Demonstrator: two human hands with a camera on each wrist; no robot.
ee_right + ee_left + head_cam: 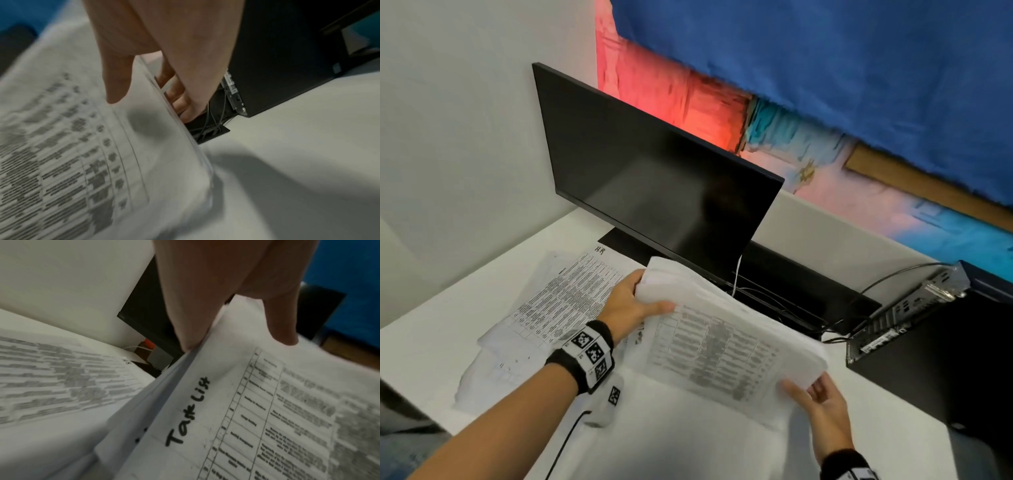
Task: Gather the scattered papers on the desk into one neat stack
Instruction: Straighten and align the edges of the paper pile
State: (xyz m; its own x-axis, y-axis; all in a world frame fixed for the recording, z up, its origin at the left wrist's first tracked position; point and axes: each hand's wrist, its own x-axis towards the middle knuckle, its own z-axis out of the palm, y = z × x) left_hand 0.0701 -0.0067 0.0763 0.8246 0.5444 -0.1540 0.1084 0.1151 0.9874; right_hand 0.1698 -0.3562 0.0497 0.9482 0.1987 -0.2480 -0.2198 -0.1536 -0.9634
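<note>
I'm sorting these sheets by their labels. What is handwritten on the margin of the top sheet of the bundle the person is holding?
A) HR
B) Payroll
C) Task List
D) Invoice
C: in the left wrist view, the top sheet of the held bundle reads "Task List" in black marker, below where the left hand pinches its edge; the "HR" mark sits on a sheet lying on the desk.

**Bright head view, dim and blurred wrist views**

The head view is evenly bright; the held papers point(726, 329) smear with motion blur, their print unreadable. Both wrist views are dimmer and grainy. A soft shadow falls across the worktop point(308, 162) beneath the sheets. The monitor point(654, 178) shows faint glare.
</note>
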